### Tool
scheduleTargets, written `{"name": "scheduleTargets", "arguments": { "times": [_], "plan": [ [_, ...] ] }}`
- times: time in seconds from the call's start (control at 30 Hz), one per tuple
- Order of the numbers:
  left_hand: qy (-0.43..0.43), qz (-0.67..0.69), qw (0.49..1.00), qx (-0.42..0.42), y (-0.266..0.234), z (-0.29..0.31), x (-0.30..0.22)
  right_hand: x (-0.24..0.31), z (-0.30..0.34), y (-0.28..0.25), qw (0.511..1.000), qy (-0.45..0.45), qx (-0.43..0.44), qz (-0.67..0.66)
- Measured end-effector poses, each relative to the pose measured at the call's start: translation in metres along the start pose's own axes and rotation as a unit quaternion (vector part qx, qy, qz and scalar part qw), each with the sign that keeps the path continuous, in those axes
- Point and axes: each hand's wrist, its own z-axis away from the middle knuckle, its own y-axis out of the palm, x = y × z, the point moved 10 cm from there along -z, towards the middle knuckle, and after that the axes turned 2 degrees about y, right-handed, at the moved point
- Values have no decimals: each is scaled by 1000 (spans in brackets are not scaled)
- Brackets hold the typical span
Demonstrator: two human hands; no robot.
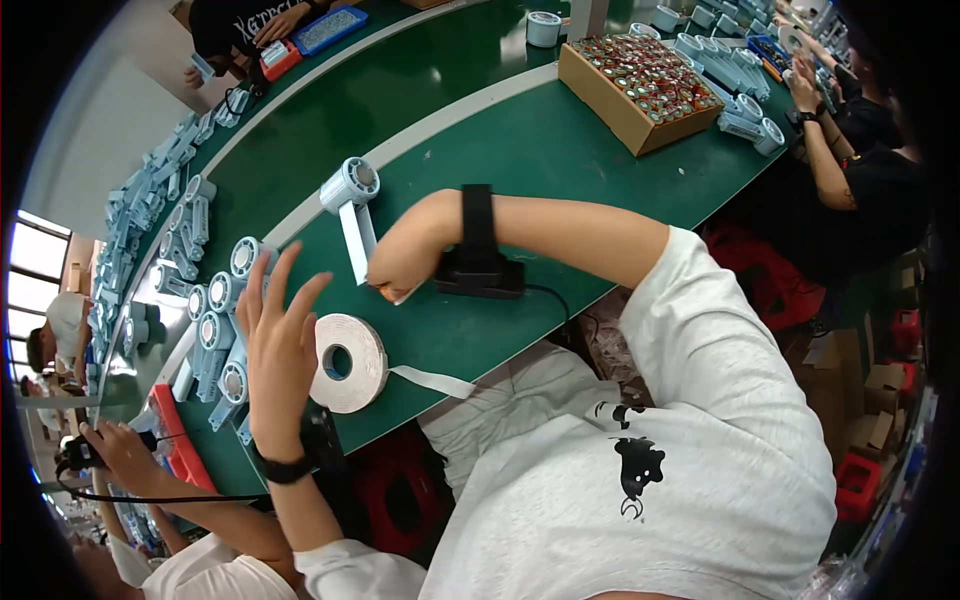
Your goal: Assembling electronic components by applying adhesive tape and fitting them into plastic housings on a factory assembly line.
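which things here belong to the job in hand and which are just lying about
Likely in the job:
- light-blue fan at the right hand
- white tape roll beside the left hand
- grouped fans near the left hand

Seemingly just lying about:
- cardboard boxes, far right
- red stool, lower right

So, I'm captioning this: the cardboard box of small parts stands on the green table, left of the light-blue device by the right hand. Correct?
The side is wrong: in the head view, the cardboard box of small parts stands on the green table, right of the light-blue device by the right hand.
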Motion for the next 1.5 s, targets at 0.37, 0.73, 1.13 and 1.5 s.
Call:
{"name": "scheduleTargets", "arguments": {
  "times": [0.37,0.73,1.13,1.5],
  "plan": [
    [273,96,953,87,82,-11,-73,60,141,56,947,109,-183,242],
    [120,231,966,1,37,0,-55,70,159,32,904,84,-394,-146],
    [76,279,957,-14,40,-6,-43,62,144,13,774,102,-618,-99],
    [35,494,867,54,60,-4,-25,16,82,14,908,167,-344,-170]
  ]
}}
